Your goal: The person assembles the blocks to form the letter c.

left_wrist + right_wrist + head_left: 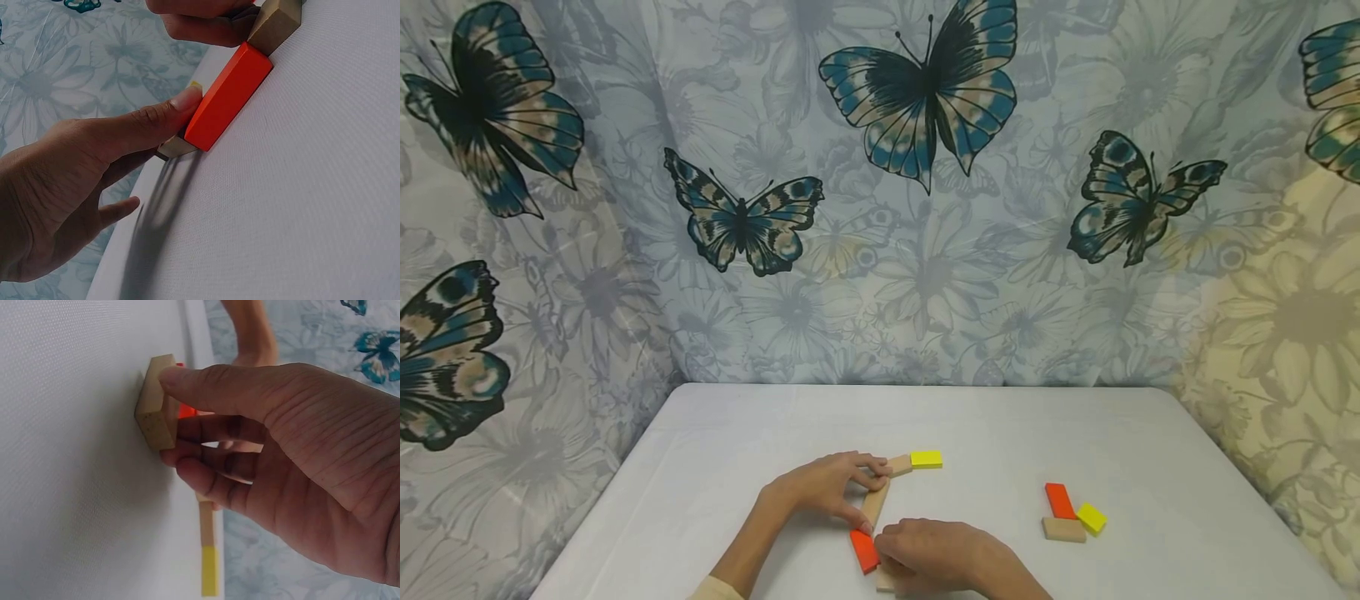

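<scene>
Near wood (153, 394): row's near end, just under your right hand (936, 554), the nearer one; meets red (864, 552) at its near end.
Right fingers: pinching near wood, thumb opposed.
Near wood axis: hard to tell; your hand hides most of it from above.
Left hand (823, 485): loose, thumb against red, fingers past mid wood (876, 503).
Beyond: far wood (899, 466), yellow (927, 459).
Obstruction: left thumb at red's far end.
Off right: spare red (1060, 501), spare wood (1063, 530), spare yellow (1092, 518).

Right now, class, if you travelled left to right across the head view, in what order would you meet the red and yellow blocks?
Near red block → far yellow block → right-side red block → right-side yellow block.
</scene>
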`<action>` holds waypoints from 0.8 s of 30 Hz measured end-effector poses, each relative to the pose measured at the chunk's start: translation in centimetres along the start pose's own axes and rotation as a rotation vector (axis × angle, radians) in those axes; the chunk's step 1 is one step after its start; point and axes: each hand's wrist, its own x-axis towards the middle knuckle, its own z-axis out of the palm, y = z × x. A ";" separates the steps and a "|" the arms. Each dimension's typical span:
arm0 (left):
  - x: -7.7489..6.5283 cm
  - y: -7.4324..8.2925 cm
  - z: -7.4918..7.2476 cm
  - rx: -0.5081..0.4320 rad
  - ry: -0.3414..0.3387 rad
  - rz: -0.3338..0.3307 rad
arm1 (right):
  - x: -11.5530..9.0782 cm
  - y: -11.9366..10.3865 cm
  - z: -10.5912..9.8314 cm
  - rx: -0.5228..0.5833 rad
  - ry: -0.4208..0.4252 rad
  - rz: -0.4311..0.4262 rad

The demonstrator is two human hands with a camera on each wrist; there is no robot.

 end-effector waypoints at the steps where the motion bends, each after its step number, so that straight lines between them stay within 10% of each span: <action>1: 0.0 0.0 0.0 0.000 -0.001 -0.001 | 0.0 0.0 0.0 -0.002 0.001 -0.003; 24: -0.1 0.1 -0.1 0.005 0.008 0.020 | -0.3 0.3 -0.4 0.002 -0.001 -0.009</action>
